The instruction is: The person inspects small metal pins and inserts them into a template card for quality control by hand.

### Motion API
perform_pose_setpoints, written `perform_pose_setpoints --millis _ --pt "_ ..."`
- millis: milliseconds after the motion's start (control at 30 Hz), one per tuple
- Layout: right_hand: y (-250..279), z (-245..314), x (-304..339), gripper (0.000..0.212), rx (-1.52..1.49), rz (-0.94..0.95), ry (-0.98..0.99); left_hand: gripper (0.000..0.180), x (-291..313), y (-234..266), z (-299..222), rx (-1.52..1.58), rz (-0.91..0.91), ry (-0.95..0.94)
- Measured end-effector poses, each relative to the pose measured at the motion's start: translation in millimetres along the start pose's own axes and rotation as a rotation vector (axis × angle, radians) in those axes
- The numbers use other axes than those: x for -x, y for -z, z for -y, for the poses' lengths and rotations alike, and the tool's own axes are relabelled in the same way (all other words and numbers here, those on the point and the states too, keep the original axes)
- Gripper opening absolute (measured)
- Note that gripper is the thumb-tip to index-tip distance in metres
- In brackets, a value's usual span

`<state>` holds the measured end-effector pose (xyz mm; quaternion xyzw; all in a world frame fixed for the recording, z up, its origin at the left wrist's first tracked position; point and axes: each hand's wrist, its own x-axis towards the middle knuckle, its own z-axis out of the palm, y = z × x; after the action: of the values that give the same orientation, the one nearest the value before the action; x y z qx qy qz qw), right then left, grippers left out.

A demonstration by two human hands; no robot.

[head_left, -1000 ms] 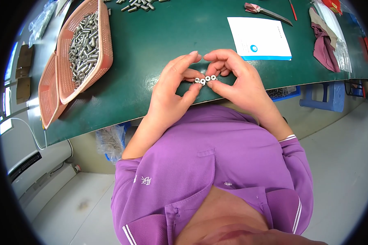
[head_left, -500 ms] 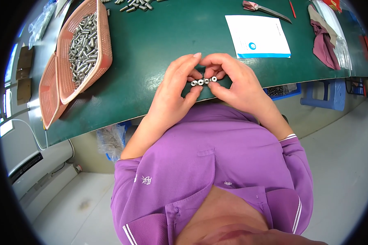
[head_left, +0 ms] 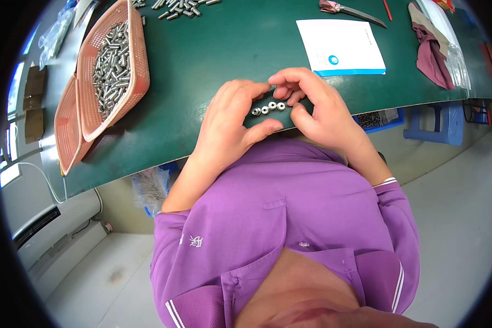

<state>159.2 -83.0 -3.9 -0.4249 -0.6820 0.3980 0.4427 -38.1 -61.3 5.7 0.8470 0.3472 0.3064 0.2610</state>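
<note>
Several small silver metal pins [head_left: 273, 105] with holes in their ends lie side by side on the green table near its front edge, end faces toward me. One sits slightly farther back than its neighbours. My left hand [head_left: 229, 117] curves around their left side, thumb held apart from the fingers, gripping nothing. On the right, my right hand [head_left: 322, 109] is open too, its thumb and fingertips parted close to the rightmost pin. Whether a fingertip touches that pin I cannot tell. Behind the row, the two hands' index fingertips nearly meet.
A pink plastic basket [head_left: 141, 82] full of similar metal pins stands at the left, with another pink basket [head_left: 65, 128] beside it. More loose pins [head_left: 183, 6] lie at the back. A white paper [head_left: 341, 46], a cloth-wrapped blade [head_left: 361, 15] and a maroon cloth [head_left: 433, 60] lie to the right.
My fingers and thumbs have come away from the pins, opening up on both sides. The row has shifted a little, and one pin now sits farther back.
</note>
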Motion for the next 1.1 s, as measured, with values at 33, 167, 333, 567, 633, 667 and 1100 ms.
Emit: perform_pose_setpoints --millis 33,167,333,567,633,667,1100 --pt "0 0 0 0.045 0.009 0.001 -0.006 0.054 -2 0 -1 0.000 0.001 -0.002" --pt "-1 -1 0 0.044 -0.056 -0.117 -0.031 0.044 -13 -2 -4 -0.171 0.024 -0.113" --pt "3 -7 0 0.044 -0.326 -0.201 -0.098 0.039 -22 -9 -9 -0.342 0.068 -0.193" --pt "2 -7 -1 0.045 -0.366 -0.184 -0.086 0.028 -22 -18 -1 -0.366 0.077 -0.152" --pt "2 -7 -2 0.046 -0.348 -0.177 -0.081 0.026 -22 -18 2 -0.371 0.032 -0.144" --pt "2 -7 -2 0.046 -0.349 -0.176 -0.076 0.026 -21 -17 3 -0.213 -0.010 -0.058" --pt "-6 9 -17 0.055 0.394 -0.051 0.418 0.048 -22 -1 15 1.720 -0.047 0.716"
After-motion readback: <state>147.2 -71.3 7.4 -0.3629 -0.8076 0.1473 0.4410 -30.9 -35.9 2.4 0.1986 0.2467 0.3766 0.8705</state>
